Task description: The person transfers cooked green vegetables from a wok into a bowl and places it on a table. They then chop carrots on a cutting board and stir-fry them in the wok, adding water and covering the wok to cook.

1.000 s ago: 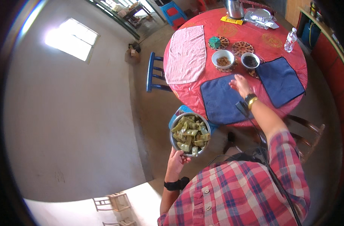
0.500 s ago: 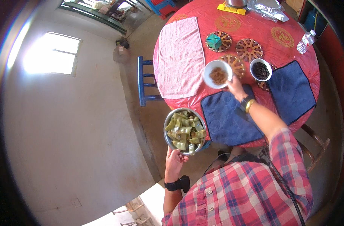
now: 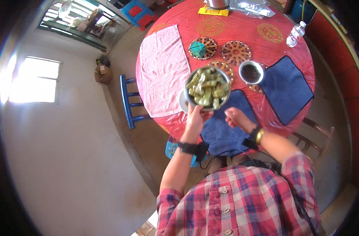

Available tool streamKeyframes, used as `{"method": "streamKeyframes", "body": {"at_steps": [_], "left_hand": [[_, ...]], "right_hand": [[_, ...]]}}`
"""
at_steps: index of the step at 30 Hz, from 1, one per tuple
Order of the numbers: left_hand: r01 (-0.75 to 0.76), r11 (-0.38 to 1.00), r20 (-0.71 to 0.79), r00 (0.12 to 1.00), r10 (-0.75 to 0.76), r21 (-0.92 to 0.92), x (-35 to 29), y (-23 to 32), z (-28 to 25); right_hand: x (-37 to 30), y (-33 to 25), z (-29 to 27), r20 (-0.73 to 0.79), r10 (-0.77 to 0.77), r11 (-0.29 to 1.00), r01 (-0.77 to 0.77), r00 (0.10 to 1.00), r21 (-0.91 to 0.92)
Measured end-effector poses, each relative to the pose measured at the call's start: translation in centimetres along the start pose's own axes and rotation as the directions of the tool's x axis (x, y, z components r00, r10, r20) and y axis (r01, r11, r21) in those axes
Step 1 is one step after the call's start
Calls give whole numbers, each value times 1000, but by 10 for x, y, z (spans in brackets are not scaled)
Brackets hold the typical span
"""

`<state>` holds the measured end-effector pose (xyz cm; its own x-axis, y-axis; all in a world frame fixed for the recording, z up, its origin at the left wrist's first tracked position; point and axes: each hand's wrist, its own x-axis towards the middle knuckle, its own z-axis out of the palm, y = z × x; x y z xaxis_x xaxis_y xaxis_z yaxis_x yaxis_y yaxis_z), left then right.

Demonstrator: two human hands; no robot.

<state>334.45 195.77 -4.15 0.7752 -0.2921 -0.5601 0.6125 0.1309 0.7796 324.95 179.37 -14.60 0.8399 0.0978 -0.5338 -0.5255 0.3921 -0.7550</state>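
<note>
My left hand (image 3: pixel 196 120) grips the near rim of a metal bowl (image 3: pixel 228 89) filled with cooked green flat bean pods (image 3: pixel 208 85), held above the table. Partly hidden behind it, a white bowl (image 3: pixel 182 103) shows only its left edge by the pink towel. My right hand (image 3: pixel 238 119), slightly blurred, hovers over a dark blue cloth (image 3: pixel 222 131) with its fingers curled in and nothing visible in them. To its right, a white bowl of dark bits (image 3: pixel 251 72) sits by another dark blue cloth (image 3: pixel 287 90).
A red-covered round table (image 3: pixel 169 33) carries a pink towel (image 3: pixel 163 70), round wooden trivets (image 3: pixel 236 53), a green faceted object (image 3: pixel 197 48) and a clear bottle (image 3: pixel 296 34). A blue chair (image 3: pixel 125 100) stands left, a wooden chair (image 3: pixel 315 135) right.
The bean bowl has moved up and over the table in my left hand. My right hand has let go of the white bowl, now left of centre on the table, and drawn back. The view has shifted.
</note>
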Motion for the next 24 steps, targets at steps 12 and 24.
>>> {"method": "streamKeyframes", "body": {"at_steps": [12,24], "left_hand": [[-47,971,-20,999,43,-236,150,-56,42],[187,977,497,842,-212,101,50,-95,89]], "right_hand": [[-213,16,-7,-604,-142,971,228,785,68],[-281,37,6,-681,-132,955,277,721,107]]}}
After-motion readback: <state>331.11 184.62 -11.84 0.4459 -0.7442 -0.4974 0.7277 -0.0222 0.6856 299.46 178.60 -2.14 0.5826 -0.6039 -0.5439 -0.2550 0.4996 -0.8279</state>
